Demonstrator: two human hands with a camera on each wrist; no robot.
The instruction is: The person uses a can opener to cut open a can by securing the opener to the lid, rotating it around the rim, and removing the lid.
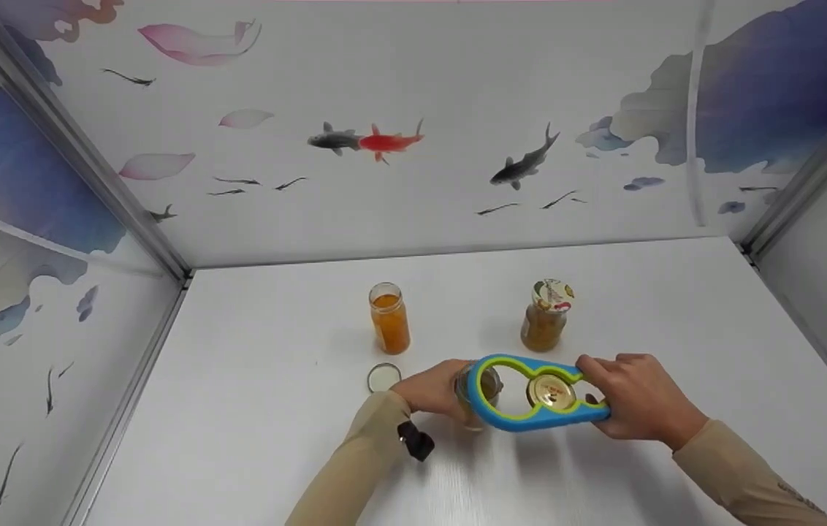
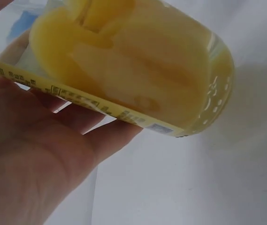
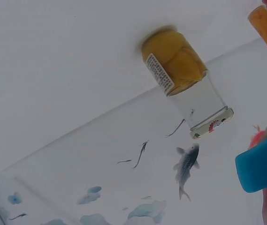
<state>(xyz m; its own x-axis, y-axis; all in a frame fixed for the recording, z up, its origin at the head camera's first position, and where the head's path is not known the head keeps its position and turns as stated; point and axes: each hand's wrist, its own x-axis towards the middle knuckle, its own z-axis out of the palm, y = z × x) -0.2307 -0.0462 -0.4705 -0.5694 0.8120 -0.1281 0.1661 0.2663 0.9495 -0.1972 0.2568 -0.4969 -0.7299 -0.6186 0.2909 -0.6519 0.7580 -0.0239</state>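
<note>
Grips a clear, rounded glass jar (image 2: pixel 138 65) at near centre with the left hand (image 1: pixel 434 387) curled round it, reaching from the left. Clamps a flat, looped blue-and-green opener (image 1: pixel 523 424) in the right hand (image 1: pixel 643 398), reaching from the right. Shows a round, shiny gold lid (image 1: pixel 551 392) inside the opener's middle loop, right of the jar.

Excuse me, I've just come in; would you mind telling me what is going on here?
A person is working with jars and an opener. Their left hand holds a tilted jar of yellow contents, while their right hand grips the opener, with a gold lid in its middle loop. Beyond the hands, an orange jar stands open and a capped jar has its lid on. A loose lid lies near the left wrist.
</note>
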